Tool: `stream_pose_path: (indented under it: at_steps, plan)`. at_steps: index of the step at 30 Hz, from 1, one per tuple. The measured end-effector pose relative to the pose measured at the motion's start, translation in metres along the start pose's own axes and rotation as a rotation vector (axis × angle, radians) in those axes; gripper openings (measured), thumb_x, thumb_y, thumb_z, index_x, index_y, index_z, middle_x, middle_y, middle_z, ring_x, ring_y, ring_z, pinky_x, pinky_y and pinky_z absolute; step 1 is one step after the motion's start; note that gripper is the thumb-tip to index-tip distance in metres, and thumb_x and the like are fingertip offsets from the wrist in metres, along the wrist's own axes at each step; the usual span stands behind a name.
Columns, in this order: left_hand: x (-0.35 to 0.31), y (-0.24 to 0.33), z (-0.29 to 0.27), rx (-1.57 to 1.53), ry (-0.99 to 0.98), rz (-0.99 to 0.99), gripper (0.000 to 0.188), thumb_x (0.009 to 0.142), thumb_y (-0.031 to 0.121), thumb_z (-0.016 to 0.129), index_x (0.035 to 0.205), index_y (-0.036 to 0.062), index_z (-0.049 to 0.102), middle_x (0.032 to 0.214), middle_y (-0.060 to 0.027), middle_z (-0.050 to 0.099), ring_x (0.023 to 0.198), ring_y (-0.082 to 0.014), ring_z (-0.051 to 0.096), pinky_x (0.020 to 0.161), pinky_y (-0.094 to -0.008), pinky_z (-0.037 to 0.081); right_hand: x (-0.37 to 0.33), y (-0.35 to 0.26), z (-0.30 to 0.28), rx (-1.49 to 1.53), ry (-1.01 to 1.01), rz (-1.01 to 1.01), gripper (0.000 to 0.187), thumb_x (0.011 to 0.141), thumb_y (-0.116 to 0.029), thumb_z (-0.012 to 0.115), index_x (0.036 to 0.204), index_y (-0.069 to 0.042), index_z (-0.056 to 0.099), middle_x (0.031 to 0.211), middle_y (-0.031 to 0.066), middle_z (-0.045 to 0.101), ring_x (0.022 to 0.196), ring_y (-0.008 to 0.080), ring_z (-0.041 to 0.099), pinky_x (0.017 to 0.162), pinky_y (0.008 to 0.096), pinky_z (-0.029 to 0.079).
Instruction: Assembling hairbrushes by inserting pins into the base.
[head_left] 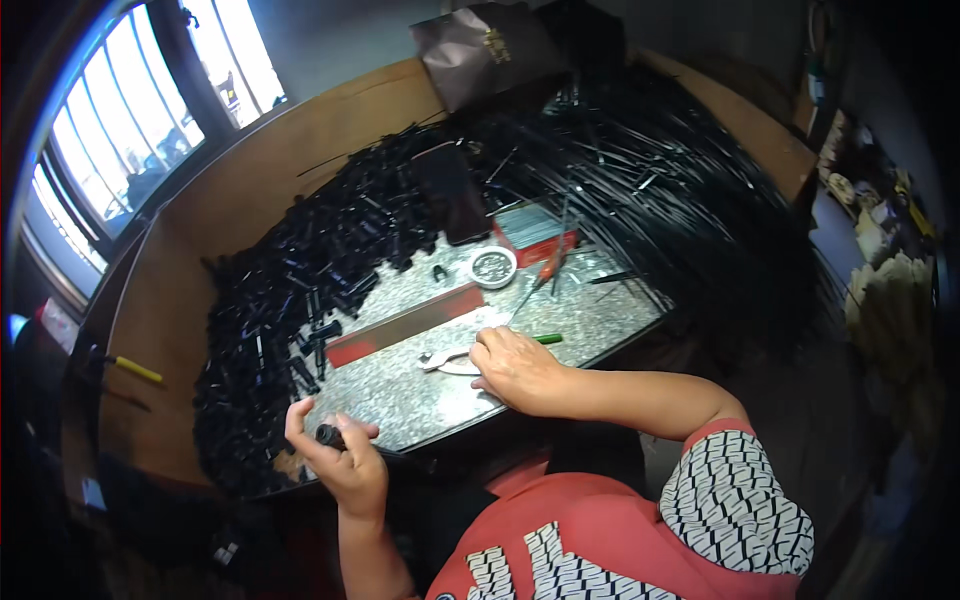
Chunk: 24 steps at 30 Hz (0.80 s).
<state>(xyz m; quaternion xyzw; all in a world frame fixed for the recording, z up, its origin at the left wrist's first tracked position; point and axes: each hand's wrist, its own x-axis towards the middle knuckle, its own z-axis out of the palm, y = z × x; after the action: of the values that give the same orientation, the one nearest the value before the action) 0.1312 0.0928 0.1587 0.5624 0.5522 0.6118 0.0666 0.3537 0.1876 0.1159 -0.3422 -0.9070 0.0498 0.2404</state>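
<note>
My left hand (352, 468) is raised at the near left edge of the stone-topped bench. Its thumb and fingers close round a short black cylindrical part (328, 435), and a thin dark rod seems to run from it to the right. My right hand (522, 372) lies over a pair of pliers (455, 362), fingers curled on them. The pale metal jaws point left, and a green handle end (548, 339) sticks out beyond the hand; my palm hides the rest. Just behind the pliers lies a long flat bar (405, 322) with red ends.
Black tubular parts (270, 310) heap along the left and back; long thin black rods (660, 190) pile at right. A phone (452, 192), a white dish of small metal pieces (492, 266), a red box (530, 235) and a red-handled screwdriver (550, 266) sit mid-bench. Wooden boards (290, 130) wall it.
</note>
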Motion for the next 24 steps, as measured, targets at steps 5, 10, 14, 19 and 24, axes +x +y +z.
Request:
stream_pose_path:
  at_steps: [5, 10, 14, 19, 24]
  plan:
    - [-0.008, -0.005, 0.015, -0.177, -0.125, -0.081, 0.045, 0.095, 0.002, 0.043, 0.136, 0.0016, 0.025, 0.069, -0.0053, 0.055, 0.064, -0.0107, 0.053, 0.071, -0.0251, 0.045, -0.015, 0.018, 0.003, -0.224, -0.07, 0.002, 0.032, 0.079, -0.029, 0.07, 0.085, -0.001, 0.055, 0.09, 0.0149, 0.053, 0.087, 0.0297, 0.055, 0.076, 0.0399, 0.047]
    - [-0.007, 0.007, 0.026, -0.502, -0.222, -0.302, 0.061, 0.095, 0.003, 0.046, 0.145, 0.0055, 0.011, 0.07, -0.0041, 0.058, 0.082, -0.019, 0.064, 0.1, -0.0456, 0.038, -0.013, 0.032, 0.008, -0.261, -0.051, -0.043, 0.028, 0.081, -0.029, 0.066, 0.085, -0.002, 0.057, 0.088, 0.0128, 0.053, 0.087, 0.0274, 0.055, 0.073, 0.0381, 0.046]
    - [-0.011, -0.009, 0.021, -0.501, -0.241, -0.21, 0.064, 0.096, 0.006, 0.047, 0.147, 0.0054, 0.007, 0.069, -0.0027, 0.055, 0.086, -0.0203, 0.067, 0.095, -0.0432, 0.043, -0.008, 0.033, 0.007, -0.164, 0.014, -0.007, 0.03, 0.087, -0.029, 0.062, 0.078, -0.002, 0.053, 0.087, 0.0153, 0.053, 0.08, 0.0303, 0.056, 0.07, 0.0396, 0.046]
    - [-0.02, -0.016, 0.014, -0.595, -0.195, -0.328, 0.057, 0.095, 0.003, 0.046, 0.143, 0.0074, 0.014, 0.064, -0.0001, 0.045, 0.059, -0.0118, 0.055, 0.059, -0.0247, 0.042, 0.007, 0.006, -0.028, 0.294, 0.105, 0.162, 0.029, 0.088, -0.022, 0.066, 0.076, -0.002, 0.047, 0.078, 0.0164, 0.05, 0.068, 0.0325, 0.055, 0.061, 0.042, 0.044]
    - [-0.026, -0.024, 0.016, -0.594, -0.148, -0.322, 0.043, 0.093, -0.002, 0.047, 0.13, 0.0093, 0.027, 0.068, 0.0005, 0.042, 0.051, -0.0055, 0.038, 0.046, -0.0204, 0.033, 0.014, -0.004, -0.061, 0.321, 0.043, 0.046, 0.033, 0.075, -0.016, 0.077, 0.071, -0.004, 0.046, 0.082, 0.0163, 0.055, 0.07, 0.0299, 0.055, 0.061, 0.0399, 0.043]
